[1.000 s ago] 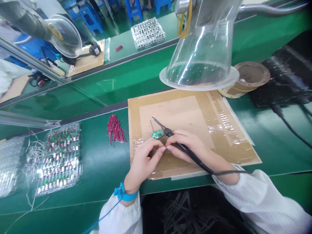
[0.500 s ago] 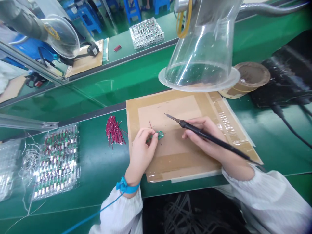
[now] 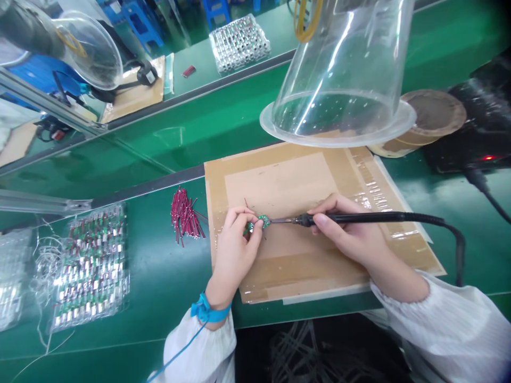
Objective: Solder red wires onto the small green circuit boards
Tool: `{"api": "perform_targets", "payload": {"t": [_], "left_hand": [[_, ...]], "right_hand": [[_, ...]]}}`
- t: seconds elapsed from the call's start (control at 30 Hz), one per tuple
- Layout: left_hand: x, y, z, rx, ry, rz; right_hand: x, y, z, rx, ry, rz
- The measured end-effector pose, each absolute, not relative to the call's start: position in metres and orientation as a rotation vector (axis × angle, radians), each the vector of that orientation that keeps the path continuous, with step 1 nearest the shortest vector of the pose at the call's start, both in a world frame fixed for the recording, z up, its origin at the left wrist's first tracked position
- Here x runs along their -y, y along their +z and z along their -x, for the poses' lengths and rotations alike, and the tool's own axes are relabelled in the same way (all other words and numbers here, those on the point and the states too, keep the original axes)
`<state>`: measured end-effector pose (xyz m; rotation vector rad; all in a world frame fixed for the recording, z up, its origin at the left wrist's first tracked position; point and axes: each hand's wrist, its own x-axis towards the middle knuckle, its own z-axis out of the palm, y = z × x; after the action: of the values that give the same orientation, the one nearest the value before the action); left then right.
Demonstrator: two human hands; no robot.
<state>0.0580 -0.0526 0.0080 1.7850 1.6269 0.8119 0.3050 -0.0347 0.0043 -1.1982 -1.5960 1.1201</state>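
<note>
My left hand [image 3: 240,234] pinches a small green circuit board [image 3: 263,220] over the cardboard mat [image 3: 295,181]. A thin red wire [image 3: 246,202] sticks up beyond its fingers; where it ends is hidden. In my right hand [image 3: 343,229] is a black-handled soldering iron [image 3: 359,217], held like a pen and lying nearly level. Its metal tip points left and meets the board's right edge, as far as I can see. A pile of short red wires [image 3: 186,215] lies on the green bench, left of the mat.
At the left stands a clear tray [image 3: 93,266] filled with small boards, with tangled pale wire [image 3: 50,260] beside it. A clear fume hood [image 3: 339,101] hangs above the mat's far side. Behind it on the right are a round tub [image 3: 435,114] and a black box [image 3: 479,127] with a red light.
My right hand has swung the soldering iron's tip down and left, from above the mat to the circuit board. The left hand keeps its pinch on the board, almost still.
</note>
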Motion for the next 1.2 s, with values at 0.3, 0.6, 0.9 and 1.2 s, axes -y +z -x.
{"api": "perform_targets", "payload": {"t": [0.3, 0.6, 0.9, 1.2], "left_hand": [[0.052, 0.009, -0.06, -1.628, 0.81, -1.766], [0.051, 0.011, -0.061, -1.654, 0.801, -1.756], [0.05, 0.013, -0.059, -1.648, 0.77, -1.727], [0.043, 0.014, -0.05, -1.572, 0.713, -1.61]], "right_hand": [[0.033, 0.004, -0.304, 1.635, 1.11, 1.212], [0.035, 0.004, -0.305, 1.607, 1.102, 1.217], [0.033, 0.007, -0.304, 1.581, 1.101, 1.222], [0.033, 0.006, -0.304, 1.605, 1.111, 1.232]]}}
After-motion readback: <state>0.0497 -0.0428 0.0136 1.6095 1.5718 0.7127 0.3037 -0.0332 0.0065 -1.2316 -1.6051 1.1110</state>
